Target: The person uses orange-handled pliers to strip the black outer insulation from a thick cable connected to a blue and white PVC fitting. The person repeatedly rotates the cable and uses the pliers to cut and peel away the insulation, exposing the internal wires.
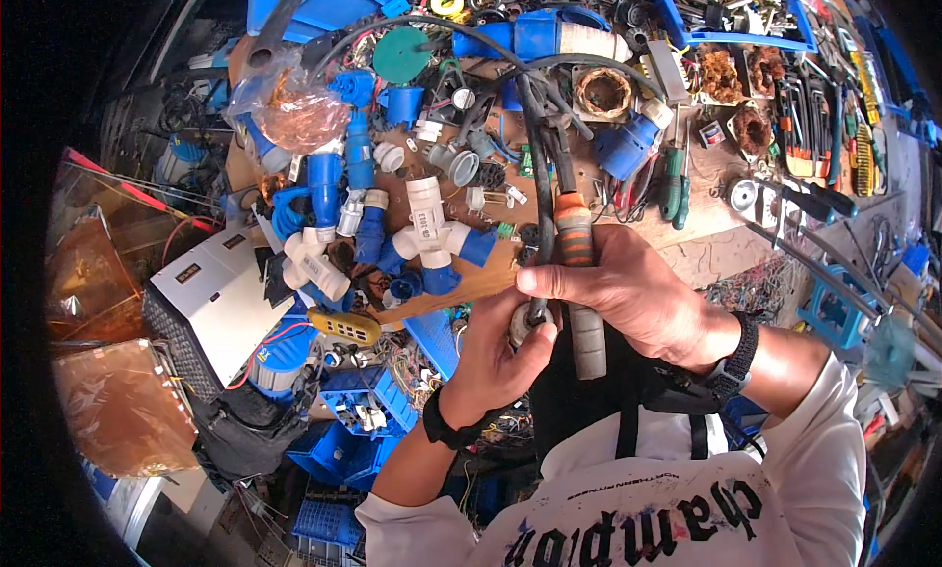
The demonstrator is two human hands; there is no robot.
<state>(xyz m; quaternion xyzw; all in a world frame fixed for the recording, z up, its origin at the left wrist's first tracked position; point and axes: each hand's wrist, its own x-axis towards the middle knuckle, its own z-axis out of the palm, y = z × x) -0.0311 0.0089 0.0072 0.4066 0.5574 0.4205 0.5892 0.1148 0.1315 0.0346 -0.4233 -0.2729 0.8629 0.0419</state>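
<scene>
Near the front edge of the wooden workbench (706,217), my left hand (497,354) grips a round pale cable fitting (521,326) with a black cable (541,221) running up from it. My right hand (640,295) is closed around a grey and orange cylindrical connector (576,247), with its thumb resting against the black cable. The connector's grey lower end (589,350) points down towards my body. Beyond my hands, the thick cables cross and loop over the bench. A blue and white industrial plug (625,146) lies to the upper right of the connector.
Green-handled screwdrivers (673,184), copper motor windings (752,129) and hex keys (806,129) lie at the right. White and blue multi-way connectors (427,232) stand at the left. Blue bins (368,398) and a white-topped case (221,295) sit below the bench's left side.
</scene>
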